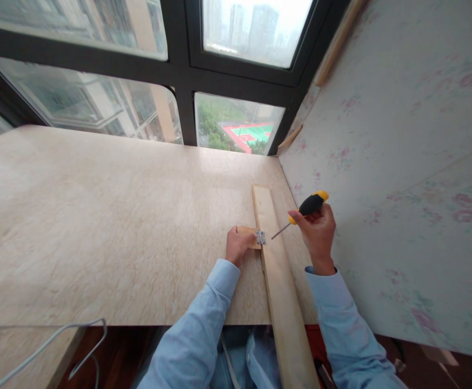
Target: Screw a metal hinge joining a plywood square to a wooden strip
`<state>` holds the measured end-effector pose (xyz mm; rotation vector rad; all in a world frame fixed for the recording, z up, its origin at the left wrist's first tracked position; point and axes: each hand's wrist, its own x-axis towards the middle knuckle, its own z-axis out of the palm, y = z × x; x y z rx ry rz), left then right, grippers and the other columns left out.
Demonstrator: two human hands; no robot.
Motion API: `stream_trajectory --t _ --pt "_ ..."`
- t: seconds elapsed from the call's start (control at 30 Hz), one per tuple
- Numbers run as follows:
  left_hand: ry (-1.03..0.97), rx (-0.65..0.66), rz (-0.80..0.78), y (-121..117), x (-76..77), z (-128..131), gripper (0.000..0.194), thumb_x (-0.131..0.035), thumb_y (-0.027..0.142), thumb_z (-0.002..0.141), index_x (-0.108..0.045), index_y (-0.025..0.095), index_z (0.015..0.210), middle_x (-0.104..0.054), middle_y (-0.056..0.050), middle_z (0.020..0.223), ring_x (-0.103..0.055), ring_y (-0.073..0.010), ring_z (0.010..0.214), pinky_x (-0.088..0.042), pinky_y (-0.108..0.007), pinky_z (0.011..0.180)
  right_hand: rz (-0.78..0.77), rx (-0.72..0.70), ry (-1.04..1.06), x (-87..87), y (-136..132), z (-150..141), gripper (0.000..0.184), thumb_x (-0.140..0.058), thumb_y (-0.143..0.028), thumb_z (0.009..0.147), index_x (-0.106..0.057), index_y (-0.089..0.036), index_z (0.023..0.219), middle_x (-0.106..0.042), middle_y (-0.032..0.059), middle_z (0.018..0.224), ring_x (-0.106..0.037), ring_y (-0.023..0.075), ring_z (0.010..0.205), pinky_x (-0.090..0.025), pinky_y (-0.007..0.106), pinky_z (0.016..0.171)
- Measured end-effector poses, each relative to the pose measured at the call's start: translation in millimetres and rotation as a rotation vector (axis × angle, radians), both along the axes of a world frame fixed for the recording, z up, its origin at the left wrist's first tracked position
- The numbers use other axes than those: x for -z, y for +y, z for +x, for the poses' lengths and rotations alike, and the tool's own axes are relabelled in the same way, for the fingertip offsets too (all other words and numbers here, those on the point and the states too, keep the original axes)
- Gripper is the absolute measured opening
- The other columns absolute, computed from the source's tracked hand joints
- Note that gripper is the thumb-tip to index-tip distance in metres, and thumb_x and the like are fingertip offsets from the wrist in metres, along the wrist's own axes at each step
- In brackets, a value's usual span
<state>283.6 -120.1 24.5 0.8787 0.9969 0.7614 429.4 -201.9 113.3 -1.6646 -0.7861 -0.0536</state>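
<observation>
A long pale wooden board (pixel 281 278) lies on the stone-look sill, its near end jutting past the front edge. On its left side sits a small metal hinge (pixel 261 237), one leaf on the board and the other on a small wooden block (pixel 246 231). My left hand (pixel 238 246) grips that block, thumb close to the hinge. In my right hand (pixel 319 235) is a screwdriver (pixel 312 204) with a black and yellow handle. Its shaft slants down to the left, and the tip appears just right of the hinge, apart from it.
The marbled sill (pixel 110 216) stretches far to the left. Dark window frames (pixel 236 78) rise behind it. A flower-patterned wall (pixel 402 178) stands close on the right. At the lower left a pale cable (pixel 49 343) loops over the edge.
</observation>
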Motion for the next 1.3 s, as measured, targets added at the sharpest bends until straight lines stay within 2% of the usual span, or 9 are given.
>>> stream_trajectory --t 0.07,0.13,0.27,0.4,0.6,0.97,1.3 --pt "-0.003 -0.001 -0.007 0.0 0.0 0.0 0.032 -0.075 0.012 0.050 -0.058 0.012 0.077 -0.066 -0.003 0.071 -0.061 -0.0149 0.059 -0.050 -0.025 0.051 -0.139 0.032 -0.071 2.1 -5.6 6.2 0.048 -0.078 -0.056 0.062 -0.054 -0.020 0.082 -0.061 -0.0018 0.069 -0.059 0.0158 0.061 -0.048 0.027 0.057" --pt "-0.001 -0.006 -0.006 -0.1 -1.1 -0.3 0.032 -0.075 0.012 0.051 -0.058 0.012 0.077 -0.067 -0.003 0.071 -0.061 -0.0151 0.059 -0.050 -0.025 0.052 -0.341 0.008 -0.156 9.2 -10.8 13.8 0.044 -0.075 -0.056 0.067 -0.057 -0.020 0.084 -0.062 -0.0010 0.068 -0.058 0.0161 0.060 -0.044 0.027 0.057" --pt "0.022 -0.012 0.014 -0.3 -2.5 -0.9 0.033 -0.077 0.012 0.050 -0.059 0.012 0.077 -0.068 -0.004 0.072 -0.063 -0.0164 0.062 -0.050 -0.025 0.053 -0.741 -0.062 -0.267 33.8 -18.7 27.0 0.034 -0.070 -0.050 0.073 -0.062 -0.020 0.086 -0.066 0.0021 0.070 -0.061 0.0194 0.065 -0.037 0.027 0.057" --pt "0.010 -0.002 0.000 -0.4 -2.1 -1.5 0.034 -0.077 0.013 0.050 -0.059 0.012 0.078 -0.068 -0.005 0.073 -0.063 -0.0166 0.062 -0.051 -0.026 0.054 -0.918 -0.033 -0.248 56.7 -24.5 32.0 0.030 -0.065 -0.047 0.077 -0.063 -0.020 0.088 -0.069 0.0052 0.077 -0.062 0.0208 0.070 -0.032 0.026 0.056" --pt "0.034 -0.005 0.005 -0.3 -3.1 -2.1 0.033 -0.077 0.013 0.049 -0.059 0.012 0.077 -0.068 -0.004 0.074 -0.063 -0.0166 0.062 -0.050 -0.025 0.054 -0.976 -0.015 -0.254 71.6 -31.7 34.4 0.027 -0.062 -0.043 0.081 -0.063 -0.018 0.089 -0.070 0.0083 0.083 -0.062 0.0212 0.073 -0.032 0.027 0.057" --pt "0.069 -0.028 0.019 0.7 -4.1 2.1 0.036 -0.083 0.024 0.051 -0.060 0.011 0.075 -0.065 -0.004 0.070 -0.061 -0.0148 0.058 -0.048 -0.024 0.048 -0.948 -0.074 -0.273 77.7 -34.4 36.1 0.023 -0.059 -0.040 0.082 -0.061 -0.017 0.087 -0.065 0.0058 0.081 -0.056 0.0181 0.070 -0.030 0.026 0.057" --pt "0.084 -0.074 0.041 -0.7 -3.1 9.2 0.032 -0.080 0.019 0.050 -0.059 0.014 0.073 -0.066 -0.004 0.070 -0.064 -0.0172 0.059 -0.049 -0.025 0.049 -0.942 -0.083 -0.265 79.3 -35.4 36.9 0.024 -0.057 -0.039 0.083 -0.061 -0.017 0.091 -0.065 0.0064 0.084 -0.056 0.0180 0.072 -0.031 0.026 0.058"
